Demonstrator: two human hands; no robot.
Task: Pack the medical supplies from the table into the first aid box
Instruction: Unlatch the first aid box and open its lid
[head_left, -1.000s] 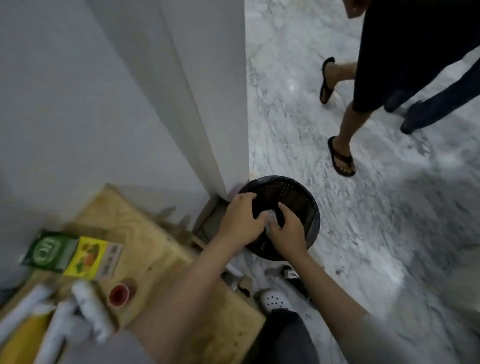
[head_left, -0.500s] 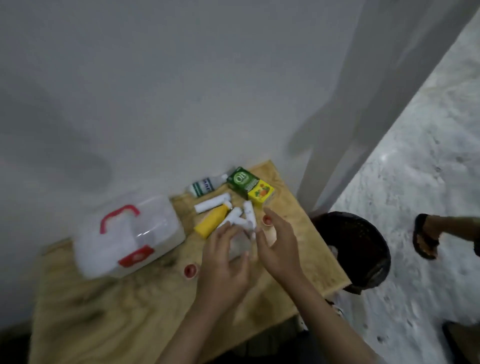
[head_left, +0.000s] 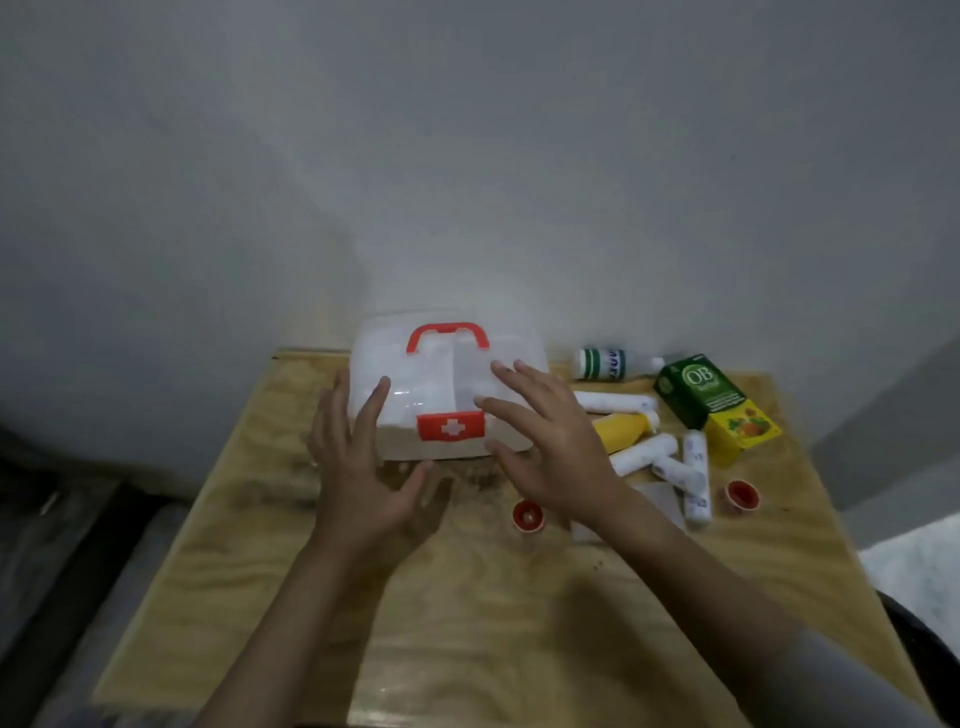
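A translucent white first aid box (head_left: 441, 379) with a red handle and a red cross latch stands closed at the back of the wooden table (head_left: 467, 597). My left hand (head_left: 363, 467) hovers at its front left corner, fingers spread and holding nothing. My right hand (head_left: 550, 441) reaches over its right front side, also spread and holding nothing. To the right lie a white bottle with a green label (head_left: 613, 364), a green and yellow carton (head_left: 711, 400), a yellow bottle (head_left: 621, 431) and several white rolls (head_left: 693, 475).
Two small red caps (head_left: 528, 515) (head_left: 743, 494) and a flat clear packet (head_left: 660, 501) lie on the table near my right forearm. A grey wall (head_left: 467, 156) rises right behind the table. A dark bin rim (head_left: 924, 644) shows at the lower right.
My view swung from the black bin on the floor back to the table. Both hands left the bin, passed over the supplies and now reach, spread, at the first aid box.
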